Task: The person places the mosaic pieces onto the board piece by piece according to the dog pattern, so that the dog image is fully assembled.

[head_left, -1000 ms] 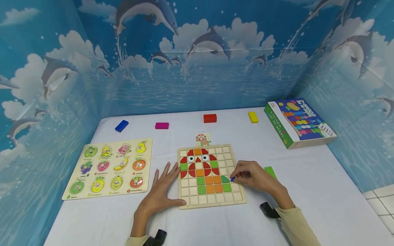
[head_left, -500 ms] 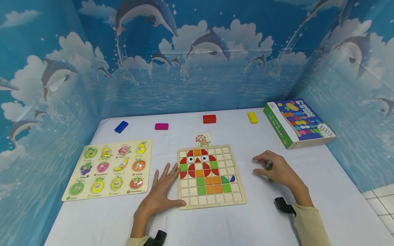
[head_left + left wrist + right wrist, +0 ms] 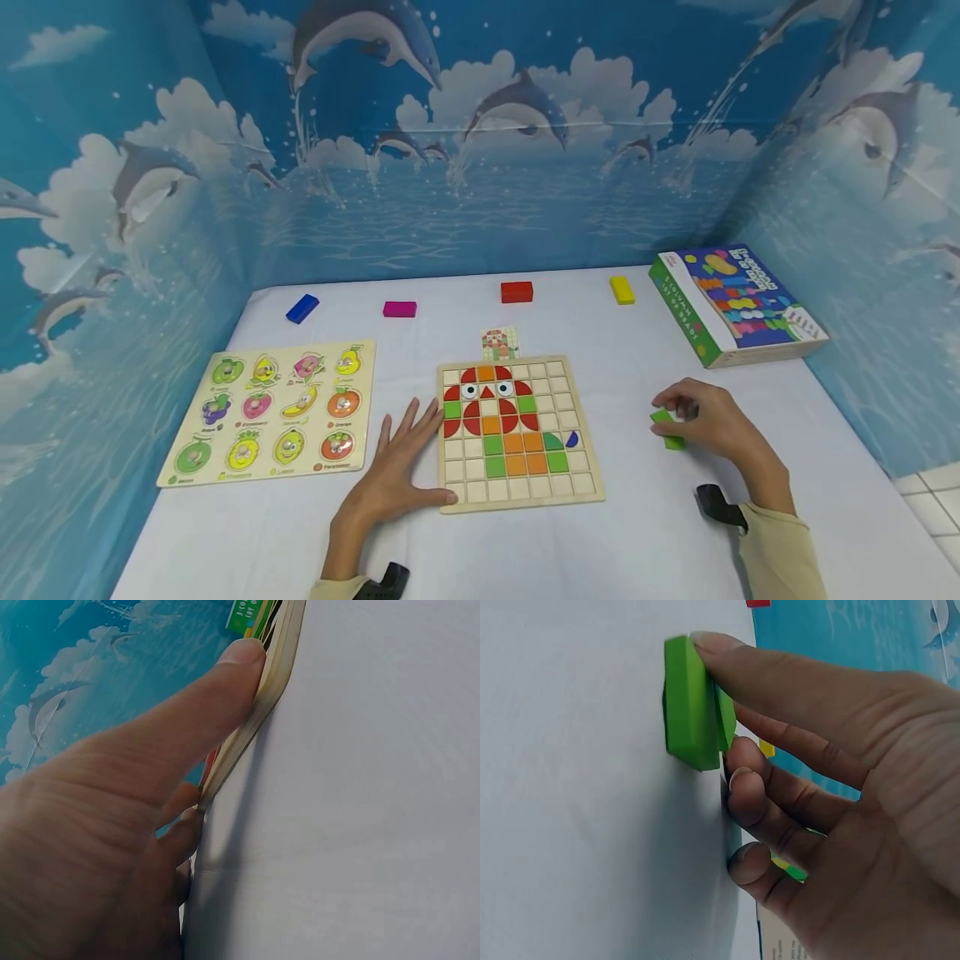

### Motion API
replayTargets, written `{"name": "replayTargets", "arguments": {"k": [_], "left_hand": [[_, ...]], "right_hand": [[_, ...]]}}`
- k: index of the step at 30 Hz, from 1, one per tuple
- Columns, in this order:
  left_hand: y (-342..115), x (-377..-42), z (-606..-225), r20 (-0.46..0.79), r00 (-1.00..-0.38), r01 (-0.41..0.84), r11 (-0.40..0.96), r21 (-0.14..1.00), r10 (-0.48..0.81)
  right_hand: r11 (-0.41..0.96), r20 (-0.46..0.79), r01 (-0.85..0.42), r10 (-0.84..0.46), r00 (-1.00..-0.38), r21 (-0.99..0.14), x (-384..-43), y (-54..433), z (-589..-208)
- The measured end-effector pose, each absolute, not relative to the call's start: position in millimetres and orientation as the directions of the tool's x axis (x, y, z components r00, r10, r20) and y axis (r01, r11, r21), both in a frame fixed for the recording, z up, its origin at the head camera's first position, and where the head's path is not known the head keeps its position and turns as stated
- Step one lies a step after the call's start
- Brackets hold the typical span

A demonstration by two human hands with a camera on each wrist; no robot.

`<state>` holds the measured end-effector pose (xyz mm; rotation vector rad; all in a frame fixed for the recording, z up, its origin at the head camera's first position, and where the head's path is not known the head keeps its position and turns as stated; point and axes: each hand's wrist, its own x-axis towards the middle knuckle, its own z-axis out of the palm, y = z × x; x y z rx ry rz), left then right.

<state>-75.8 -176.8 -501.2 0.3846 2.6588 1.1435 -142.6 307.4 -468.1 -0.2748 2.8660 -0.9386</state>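
My left hand [image 3: 396, 475] lies with fingers spread along the left edge of the wooden grid board [image 3: 521, 503]; its thumb touches the lower left corner. Red, orange and green tiles on the board form a bird with two round eyes. A blue curved piece [image 3: 572, 439] lies in a cell beside a green quarter-round tile [image 3: 551, 441]. To the right of the board, my right hand [image 3: 708, 421] pinches a green block [image 3: 688, 705] between thumb and fingers. A thin green part [image 3: 726, 720] shows behind that block; whether it is separate I cannot tell.
A small picture card [image 3: 499, 342] lies above the board. A fruit puzzle board [image 3: 368, 417] is at left. Blue [image 3: 302, 309], magenta [image 3: 400, 309], red [image 3: 517, 292] and yellow [image 3: 622, 290] blocks line the back. A game box [image 3: 738, 304] sits at back right.
My right hand has let go of the blue piece on the board and moved right to the green block, which it now pinches. The left hand stays in place.
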Motion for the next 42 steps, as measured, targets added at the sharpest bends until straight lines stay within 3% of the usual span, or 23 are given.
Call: {"name": "replayTargets", "arguments": {"k": [21, 31, 42], "left_hand": [[-177, -74, -501, -0.094, -0.940, 0.161, 0.669, 0.726, 0.328], [-176, -76, -501, -0.088, -0.940, 0.169, 0.672, 0.721, 0.331], [-177, -75, -499, -0.093, -0.939, 0.167, 0.677, 0.717, 0.331]], "right_hand": [[0.781, -0.086, -0.068, -0.154, -0.984, -0.621, -141, 308, -467], [0.761, -0.031, -0.156, -0.225, -0.974, -0.629, -139, 311, -466], [0.638, 0.079, -0.234, -0.261, -0.962, -0.733, -139, 288, -459]]}}
